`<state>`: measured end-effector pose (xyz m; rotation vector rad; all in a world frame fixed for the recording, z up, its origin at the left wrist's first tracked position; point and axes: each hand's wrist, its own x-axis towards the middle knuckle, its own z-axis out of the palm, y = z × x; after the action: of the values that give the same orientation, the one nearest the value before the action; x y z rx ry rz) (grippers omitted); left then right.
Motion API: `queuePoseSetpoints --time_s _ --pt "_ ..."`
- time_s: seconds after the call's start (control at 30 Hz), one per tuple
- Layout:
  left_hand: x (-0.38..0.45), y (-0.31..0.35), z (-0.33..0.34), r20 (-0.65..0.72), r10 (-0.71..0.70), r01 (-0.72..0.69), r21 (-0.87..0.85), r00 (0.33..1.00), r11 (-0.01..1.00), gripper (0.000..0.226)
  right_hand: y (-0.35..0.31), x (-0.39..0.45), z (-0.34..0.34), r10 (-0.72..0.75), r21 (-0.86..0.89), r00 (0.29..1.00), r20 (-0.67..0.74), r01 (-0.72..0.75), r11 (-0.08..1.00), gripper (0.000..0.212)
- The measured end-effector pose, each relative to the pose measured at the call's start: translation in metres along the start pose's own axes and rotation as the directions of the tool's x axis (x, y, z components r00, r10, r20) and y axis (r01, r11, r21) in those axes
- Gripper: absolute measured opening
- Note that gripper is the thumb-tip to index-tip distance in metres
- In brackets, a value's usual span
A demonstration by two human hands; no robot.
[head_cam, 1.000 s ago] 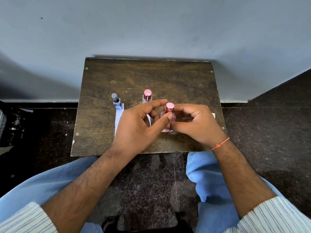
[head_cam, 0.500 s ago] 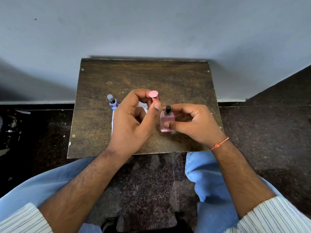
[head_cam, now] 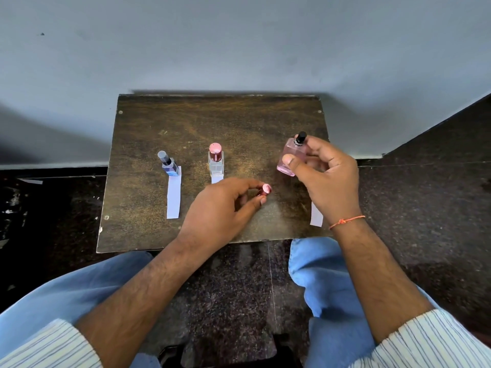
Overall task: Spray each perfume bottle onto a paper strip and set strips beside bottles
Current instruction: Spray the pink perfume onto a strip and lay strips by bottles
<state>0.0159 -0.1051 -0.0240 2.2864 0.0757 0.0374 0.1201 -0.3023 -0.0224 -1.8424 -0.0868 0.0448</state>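
Cap's off since a second ago: left hand (head_cam: 220, 208) pinches the round pink cap (head_cam: 266, 189) low over the dark wooden counter (head_cam: 239, 123), while right hand (head_cam: 325, 176) grips the uncapped pink glass perfume bottle (head_cam: 292, 158), lifted rightward above the white paper strip (head_cam: 316, 218). Spraying looks next.

Both forearms were bare and hairy, the sleeves (head_cam: 435, 341) pushed up well short of the wrists. The shirt was white with thin blue-grey stripes running lengthwise (its cuffs showed only at the bottom corners of the view). A thin orange thread bracelet (head_cam: 345, 221) circled the right wrist, tied with a small knot on the upper side. Light blue jeans (head_cam: 326, 285) covered both legs, the cloth faded and softly creased at the knees. The left hand (head_cam: 220, 211) and right hand (head_cam: 329, 179) wore no rings or gloves.
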Motion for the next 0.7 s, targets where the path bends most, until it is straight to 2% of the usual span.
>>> queuePoseSetpoints --time_s 0.27,0.7 --pt "-0.002 0.001 -0.002 0.012 -0.091 0.089 0.111 0.996 0.99 0.036 0.002 0.0 -0.005 -0.015 -0.033 1.0 0.021 0.015 0.999 0.043" --pt "-0.008 -0.009 -0.013 0.0 -0.103 0.102 0.178 0.995 0.979 0.033 -0.001 0.0 0.001 -0.021 -0.037 0.999 0.027 0.022 0.999 0.045"
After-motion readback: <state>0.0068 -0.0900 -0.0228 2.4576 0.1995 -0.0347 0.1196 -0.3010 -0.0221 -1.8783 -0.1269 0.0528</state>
